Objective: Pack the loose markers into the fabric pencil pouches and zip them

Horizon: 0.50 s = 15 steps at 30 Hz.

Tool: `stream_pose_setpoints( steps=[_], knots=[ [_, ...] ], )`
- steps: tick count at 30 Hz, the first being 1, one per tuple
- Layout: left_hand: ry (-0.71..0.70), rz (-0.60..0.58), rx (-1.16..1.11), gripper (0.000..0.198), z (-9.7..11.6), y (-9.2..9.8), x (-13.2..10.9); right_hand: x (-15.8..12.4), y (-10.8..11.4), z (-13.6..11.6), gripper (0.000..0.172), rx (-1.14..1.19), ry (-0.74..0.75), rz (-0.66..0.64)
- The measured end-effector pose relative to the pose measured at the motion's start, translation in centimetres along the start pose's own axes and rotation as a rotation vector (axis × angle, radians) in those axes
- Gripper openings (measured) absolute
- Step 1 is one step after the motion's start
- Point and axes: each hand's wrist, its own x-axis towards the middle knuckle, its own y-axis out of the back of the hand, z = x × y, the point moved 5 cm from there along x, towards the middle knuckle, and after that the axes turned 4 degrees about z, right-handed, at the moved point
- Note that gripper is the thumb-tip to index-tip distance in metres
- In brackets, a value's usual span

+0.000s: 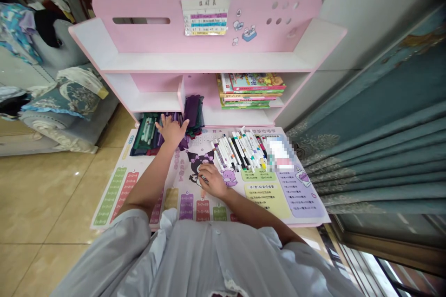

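My left hand [173, 131] lies with fingers spread over a pile of dark purple mesh pouches [178, 117] at the desk's back left. Beside it, a green mesh pouch [148, 133] has white-bodied pens showing through. More folded purple fabric [193, 110] leans up against the shelf. My right hand [213, 181] rests on the printed desk mat [177, 171], over a black cartoon figure, its fingers loosely bent and apart, holding nothing. Just beyond it lies a loose row of several markers [240, 148], mostly white with some black ones.
A pink and white shelf unit [209, 61] rises at the back of the desk, holding stacked books [252, 90]. A blurred-out item [280, 153] lies right of the markers. Teal curtains [348, 162] hang at the right; a sofa [62, 83] with clothes stands left.
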Motion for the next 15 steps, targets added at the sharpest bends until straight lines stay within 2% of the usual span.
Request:
stream_pose_setpoints(
  steps=[5, 9, 15],
  knots=[
    [-0.014, -0.087, 0.043, 0.073, 0.9, -1.3, 0.3, 0.1, 0.0, -0.1, 0.009, 0.003, -0.006, -0.013],
    [-0.003, -0.081, 0.089, 0.068, 0.9, -1.6, 0.3, 0.3, 0.1, -0.1, 0.01, 0.002, -0.024, -0.054],
    [0.02, -0.078, 0.092, 0.061, 1.2, -1.9, 0.5, 0.4, 0.3, -0.2, 0.008, -0.004, -0.006, -0.019]
  ],
)
